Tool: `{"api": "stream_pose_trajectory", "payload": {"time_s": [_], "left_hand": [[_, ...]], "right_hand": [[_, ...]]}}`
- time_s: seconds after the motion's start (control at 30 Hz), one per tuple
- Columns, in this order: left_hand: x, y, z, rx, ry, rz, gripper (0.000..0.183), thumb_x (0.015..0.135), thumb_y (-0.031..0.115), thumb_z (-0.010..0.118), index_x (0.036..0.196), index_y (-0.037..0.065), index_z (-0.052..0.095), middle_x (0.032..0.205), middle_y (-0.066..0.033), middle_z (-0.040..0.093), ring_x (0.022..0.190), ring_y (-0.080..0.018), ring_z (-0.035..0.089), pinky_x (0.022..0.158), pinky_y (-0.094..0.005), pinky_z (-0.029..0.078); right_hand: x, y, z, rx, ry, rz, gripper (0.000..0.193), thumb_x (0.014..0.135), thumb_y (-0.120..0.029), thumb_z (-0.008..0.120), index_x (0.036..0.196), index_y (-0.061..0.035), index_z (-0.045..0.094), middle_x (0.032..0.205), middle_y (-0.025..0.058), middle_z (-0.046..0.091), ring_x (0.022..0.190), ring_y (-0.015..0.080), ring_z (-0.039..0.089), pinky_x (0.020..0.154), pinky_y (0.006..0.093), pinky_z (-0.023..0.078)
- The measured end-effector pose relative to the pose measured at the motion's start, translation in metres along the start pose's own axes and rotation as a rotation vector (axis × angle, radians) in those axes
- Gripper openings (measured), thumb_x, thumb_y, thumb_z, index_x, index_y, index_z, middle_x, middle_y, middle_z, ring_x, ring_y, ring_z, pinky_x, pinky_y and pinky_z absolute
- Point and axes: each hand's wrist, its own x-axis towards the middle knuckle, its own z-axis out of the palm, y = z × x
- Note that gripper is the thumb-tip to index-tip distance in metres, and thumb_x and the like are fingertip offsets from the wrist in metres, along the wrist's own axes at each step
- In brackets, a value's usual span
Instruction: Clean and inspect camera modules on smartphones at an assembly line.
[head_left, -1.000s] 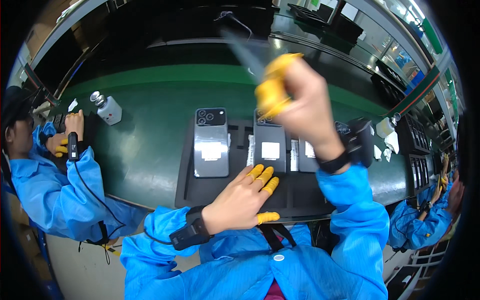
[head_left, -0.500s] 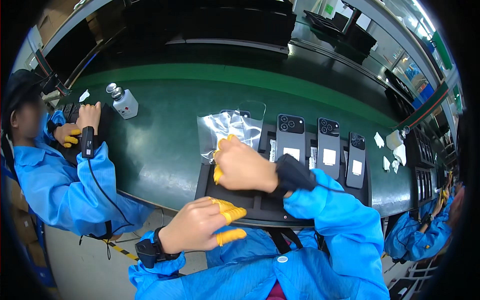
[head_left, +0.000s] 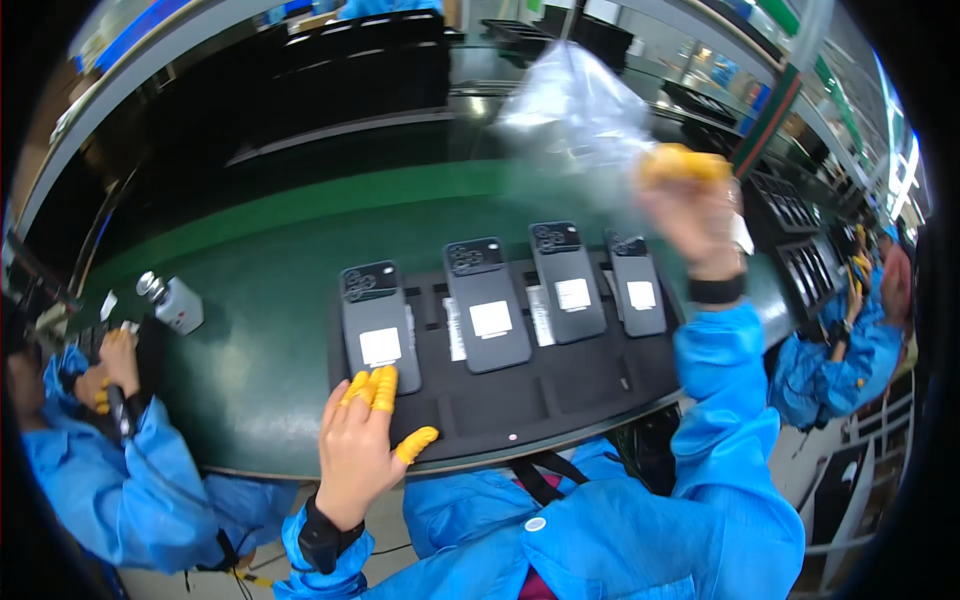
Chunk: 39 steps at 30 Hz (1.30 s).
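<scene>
Yellow finger covers are on the fingers of both my hands. My left hand [head_left: 358,440] is open, thumb apart, its fingertips on the lower end of the leftmost dark grey phone [head_left: 382,308]. High on the right, my blurred right hand [head_left: 690,205] is closed on a clear plastic film [head_left: 580,115], which trails to its left. The leftmost phone lies back up, camera block at the far end, a white label on it. Three similar phones, a second [head_left: 490,345], a third [head_left: 573,260] and a fourth [head_left: 634,268], lie to its right in a black tray [head_left: 450,420].
A white pump bottle [head_left: 180,306] stands on the green table [head_left: 260,370] to the left. One co-worker in a blue smock [head_left: 130,460] sits at the left, another [head_left: 850,350] at the right. Black trays [head_left: 800,275] lie at the far right. A post [head_left: 775,115] rises behind my right hand.
My right hand has lifted the film off the leftmost phone, up and to the right. My left hand has moved from the tray's front onto that phone. The view has shifted too.
</scene>
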Motion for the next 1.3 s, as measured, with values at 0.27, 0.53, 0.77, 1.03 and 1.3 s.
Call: {"api": "stream_pose_trajectory", "payload": {"time_s": [0.27, 0.53, 0.77, 1.03, 1.3], "left_hand": [[0.003, 0.008, -0.009, 0.087, -0.061, -0.167, 0.064, 0.084, 0.039, 0.074, 0.131, -0.001, 0.060, 0.113, -0.0237, 0.062, 0.109, -0.0460, 0.056, 0.097, -0.0511, 0.045], [0.023, 0.022, -0.020, 0.165, -0.174, -0.288, 0.051, 0.085, 0.031, 0.075, 0.117, -0.007, 0.063, 0.108, -0.0251, 0.063, 0.099, -0.0442, 0.059, 0.084, -0.0492, 0.048], [0.035, 0.045, -0.045, 0.026, -0.181, -0.231, 0.049, 0.088, 0.029, 0.073, 0.121, -0.005, 0.062, 0.105, -0.0245, 0.064, 0.094, -0.0424, 0.061, 0.084, -0.0460, 0.048], [0.065, 0.085, -0.031, -0.317, -0.042, 0.051, 0.050, 0.082, 0.019, 0.078, 0.124, -0.002, 0.063, 0.124, -0.0209, 0.064, 0.112, -0.0383, 0.062, 0.096, -0.0436, 0.049], [0.115, 0.183, 0.002, -0.584, 0.013, 0.481, 0.058, 0.073, 0.017, 0.087, 0.123, -0.001, 0.064, 0.118, -0.0181, 0.066, 0.097, -0.0322, 0.064, 0.078, -0.0376, 0.053]], "right_hand": [[-0.362, -0.184, 0.022, -1.691, 1.280, -1.541, 0.019, 0.096, -0.010, 0.060, 0.109, 0.0029, 0.066, 0.105, 0.0124, 0.069, 0.095, 0.0257, 0.066, 0.088, 0.0367, 0.052], [-0.401, 0.001, -0.161, -2.095, 1.267, 0.321, 0.010, 0.077, -0.008, 0.063, 0.076, 0.0013, 0.065, 0.086, 0.0232, 0.067, 0.086, 0.0415, 0.064, 0.082, 0.0484, 0.051], [-0.453, 0.061, -0.259, -1.471, 0.655, 1.297, 0.038, 0.095, -0.022, 0.055, 0.124, -0.0005, 0.064, 0.123, 0.0170, 0.068, 0.103, 0.0347, 0.068, 0.075, 0.0449, 0.060], [-0.298, -0.080, -0.091, -2.285, 1.173, 0.155, 0.024, 0.091, -0.024, 0.064, 0.097, -0.0007, 0.068, 0.087, 0.0235, 0.068, 0.088, 0.0446, 0.065, 0.075, 0.0521, 0.053], [-0.109, 0.001, 0.041, -1.718, 0.307, -0.317, 0.032, 0.083, -0.016, 0.077, 0.110, -0.0005, 0.068, 0.102, 0.0169, 0.069, 0.074, 0.0262, 0.070, 0.071, 0.0354, 0.057]]}}
